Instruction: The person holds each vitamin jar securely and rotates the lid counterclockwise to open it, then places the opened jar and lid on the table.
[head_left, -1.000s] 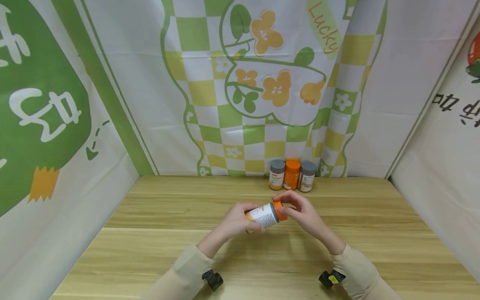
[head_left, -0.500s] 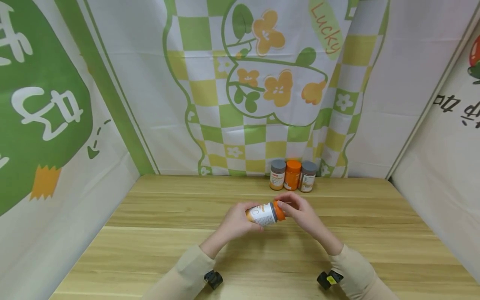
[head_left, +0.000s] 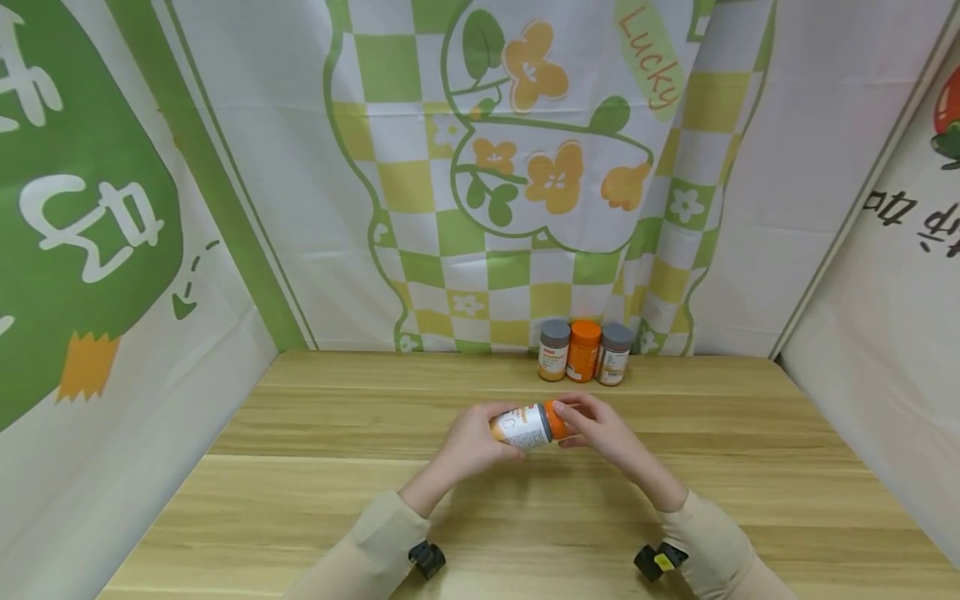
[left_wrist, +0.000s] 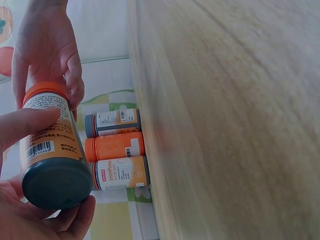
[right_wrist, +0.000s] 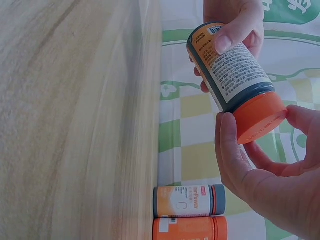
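Observation:
A supplement bottle with a white and orange label is tilted in the air above the table, its orange cap pointing right. My left hand grips the bottle round its body. In the left wrist view the left thumb lies across the printed label, and the bottle's dark base faces the camera. My right hand pinches the rim of the cap with its fingers and thumb. The cap sits on the bottle's neck. Whatever is inside the bottle is hidden.
At the table's back edge stand three bottles side by side: a grey-capped one, an orange one and another grey-capped one. A patterned cloth hangs right behind them. The wooden table spreads beneath both hands.
The right hand's fingers have shifted round the cap, with the hand a little lower on it. The bottle has tipped slightly and stays in the left hand. The three bottles behind have not moved.

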